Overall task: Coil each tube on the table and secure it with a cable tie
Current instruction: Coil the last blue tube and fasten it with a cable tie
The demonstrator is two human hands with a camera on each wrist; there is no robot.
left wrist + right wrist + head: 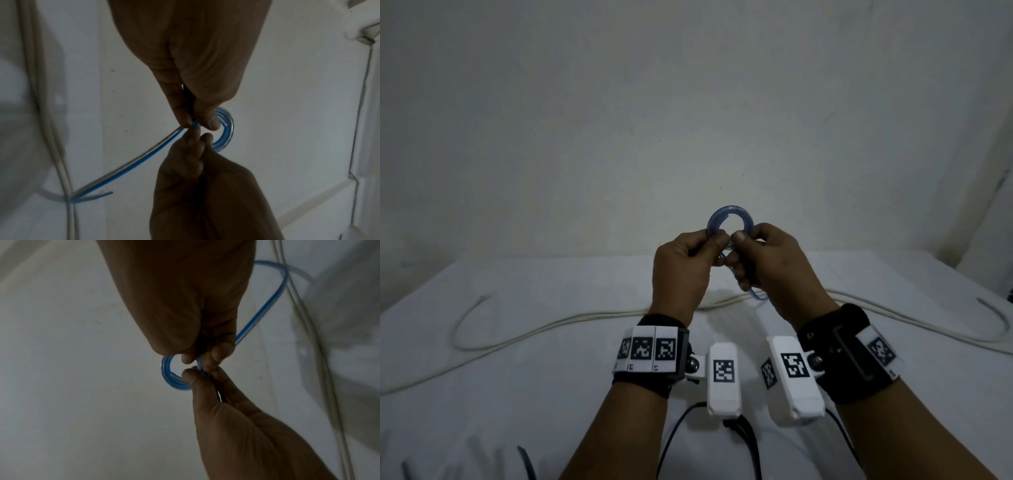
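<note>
A thin blue tube (pixel 729 214) is wound into a small coil held up above the table. My left hand (pixel 717 245) pinches the coil's lower left between thumb and forefinger. My right hand (pixel 739 240) pinches it just beside, thumb on top. The tube's loose tail (pixel 758 296) hangs below the right hand. In the left wrist view the coil (pixel 227 129) sticks out past the fingertips (pixel 211 125) and the tail (pixel 133 164) runs down to the cloth. The right wrist view shows the coil (pixel 167 374) and the tail (pixel 257 316). A long white tube (pixel 585 315) lies uncoiled across the table.
A white cloth covers the table (pixel 517 394), with a plain wall close behind. Dark strips that look like cable ties lie at the near left (pixel 527 459) and far right (pixel 993 308). Black camera leads (pixel 674 428) trail from my wrists.
</note>
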